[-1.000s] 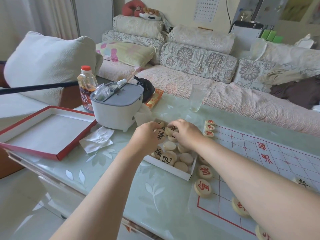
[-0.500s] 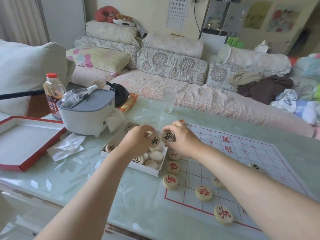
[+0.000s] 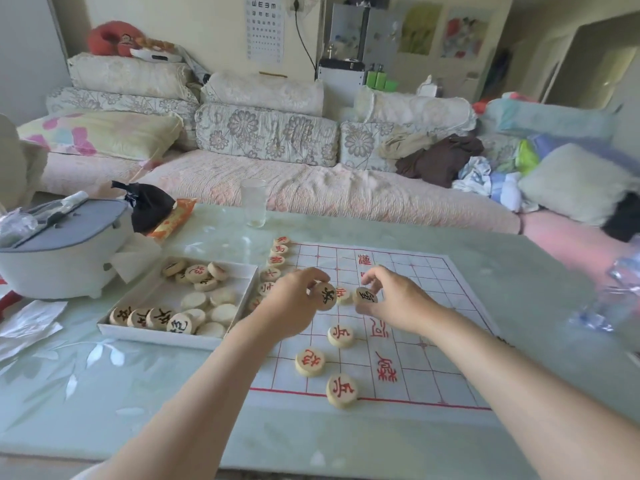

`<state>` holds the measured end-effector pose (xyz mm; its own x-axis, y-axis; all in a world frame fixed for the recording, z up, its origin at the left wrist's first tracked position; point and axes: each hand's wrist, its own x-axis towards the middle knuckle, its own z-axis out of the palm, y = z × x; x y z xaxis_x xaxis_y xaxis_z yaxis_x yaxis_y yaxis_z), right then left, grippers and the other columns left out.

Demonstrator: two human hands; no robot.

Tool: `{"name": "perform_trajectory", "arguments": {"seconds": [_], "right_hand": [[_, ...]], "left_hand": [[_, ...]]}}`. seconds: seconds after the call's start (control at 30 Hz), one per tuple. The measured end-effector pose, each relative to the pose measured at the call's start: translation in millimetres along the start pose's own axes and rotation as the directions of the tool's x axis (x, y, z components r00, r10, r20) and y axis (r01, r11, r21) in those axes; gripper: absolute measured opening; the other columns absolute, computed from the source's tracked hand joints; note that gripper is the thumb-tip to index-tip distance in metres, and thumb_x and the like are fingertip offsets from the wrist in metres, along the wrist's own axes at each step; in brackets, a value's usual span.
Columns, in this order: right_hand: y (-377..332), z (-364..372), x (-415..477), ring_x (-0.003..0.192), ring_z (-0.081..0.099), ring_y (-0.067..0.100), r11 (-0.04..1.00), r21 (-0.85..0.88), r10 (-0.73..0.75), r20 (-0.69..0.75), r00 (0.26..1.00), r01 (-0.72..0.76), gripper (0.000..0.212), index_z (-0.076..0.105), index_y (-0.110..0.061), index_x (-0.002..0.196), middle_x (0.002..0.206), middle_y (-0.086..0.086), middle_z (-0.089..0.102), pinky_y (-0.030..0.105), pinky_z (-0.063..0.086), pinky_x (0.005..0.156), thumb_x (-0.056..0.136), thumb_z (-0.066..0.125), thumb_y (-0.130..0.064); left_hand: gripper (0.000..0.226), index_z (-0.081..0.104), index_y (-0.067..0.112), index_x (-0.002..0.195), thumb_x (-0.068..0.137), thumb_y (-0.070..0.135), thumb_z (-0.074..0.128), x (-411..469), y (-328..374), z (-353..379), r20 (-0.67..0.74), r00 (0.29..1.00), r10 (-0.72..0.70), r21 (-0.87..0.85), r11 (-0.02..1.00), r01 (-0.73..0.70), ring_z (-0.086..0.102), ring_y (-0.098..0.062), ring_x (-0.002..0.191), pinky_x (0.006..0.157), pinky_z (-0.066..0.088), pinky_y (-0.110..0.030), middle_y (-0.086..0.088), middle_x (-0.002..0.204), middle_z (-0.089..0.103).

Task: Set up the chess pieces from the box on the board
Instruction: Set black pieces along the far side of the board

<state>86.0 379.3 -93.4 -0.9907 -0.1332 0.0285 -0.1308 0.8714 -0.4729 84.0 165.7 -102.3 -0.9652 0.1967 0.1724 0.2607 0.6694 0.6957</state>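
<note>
A white pot with a grey lid [image 3: 69,251], a black pouch [image 3: 149,209] and a clear tumbler [image 3: 254,206] stand on the pale green, leaf-patterned worktop [image 3: 138,393], all beyond the box and board. The shallow white box [image 3: 166,336] lies just left of the board [image 3: 433,306], a white sheet ruled in red, and holds loose round pale discs [image 3: 194,301], some blank side up. Over the board the left hand [image 3: 294,306] pinches a black-marked disc [image 3: 325,295] by its rim. Just beside it, the right hand [image 3: 398,303] pinches a second black-marked disc [image 3: 366,296]. Red-marked discs [image 3: 310,362] lie flat nearer the camera.
</note>
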Motion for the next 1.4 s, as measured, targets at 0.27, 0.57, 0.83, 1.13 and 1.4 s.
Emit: {"name": "perform_trajectory", "arguments": {"seconds": [0.27,0.57,0.83,1.13,1.4], "right_hand": [[72.6,-24.1,-20.1,0.083,0.055,0.005,0.995,0.013,0.103,-0.006,0.995,-0.103,0.027,0.055,-0.027,0.101,0.098,-0.012,0.058,0.022,0.044,0.066,0.082,0.071,-0.038],[153.8,-55.1,4.7,0.083,0.057,0.008,0.984,0.084,0.168,-0.115,0.979,-0.159,0.029,0.06,-0.028,0.095,0.096,-0.012,0.062,0.025,0.044,0.072,0.078,0.076,-0.045],[227.3,-79.9,62.9,0.096,0.059,0.015,0.969,0.06,0.246,-0.299,0.922,-0.24,0.019,0.059,-0.032,0.094,0.104,-0.011,0.062,0.029,0.045,0.08,0.081,0.072,-0.039],[259.2,-74.7,121.8,0.095,0.059,0.015,0.972,0.094,0.236,-0.369,0.899,-0.217,0.019,0.066,-0.026,0.098,0.099,-0.012,0.06,0.029,0.048,0.082,0.085,0.07,-0.039],[268.8,-72.5,131.3,0.102,0.058,0.018,0.97,-0.004,0.234,-0.257,0.938,-0.243,0.018,0.067,-0.027,0.099,0.11,-0.006,0.056,0.029,0.043,0.08,0.089,0.065,-0.042]], "left_hand": [[0.038,0.06,0.025,0.118,0.09,0.003,0.048,12.9,40.3,69.7,0.137,0.991,0.0,-0.103,0.995,0.014,0.06,-0.015,0.09,0.068,0.05,-0.023,0.001,0.111,0.064],[0.032,0.059,0.027,0.115,0.09,0.007,0.054,73.0,76.1,115.3,0.145,0.989,-0.042,-0.252,0.965,0.077,0.054,-0.021,0.066,0.053,0.046,-0.029,0.008,0.094,0.062],[0.023,0.068,0.024,0.108,0.093,0.019,0.051,141.9,109.9,158.2,0.134,0.989,-0.054,-0.138,0.988,0.072,0.054,-0.017,0.074,0.058,0.042,-0.021,-0.002,0.101,0.066],[0.021,0.063,0.025,0.11,0.093,0.022,0.052,191.1,104.0,187.7,0.132,0.98,-0.145,-0.13,0.978,0.163,0.062,-0.024,0.072,0.047,0.039,-0.022,-0.002,0.097,0.066],[0.019,0.059,0.024,0.109,0.091,0.019,0.056,203.6,113.1,207.8,0.133,0.971,-0.2,-0.243,0.943,0.227,0.068,-0.026,0.087,0.058,0.052,-0.032,0.001,0.099,0.066]]}}
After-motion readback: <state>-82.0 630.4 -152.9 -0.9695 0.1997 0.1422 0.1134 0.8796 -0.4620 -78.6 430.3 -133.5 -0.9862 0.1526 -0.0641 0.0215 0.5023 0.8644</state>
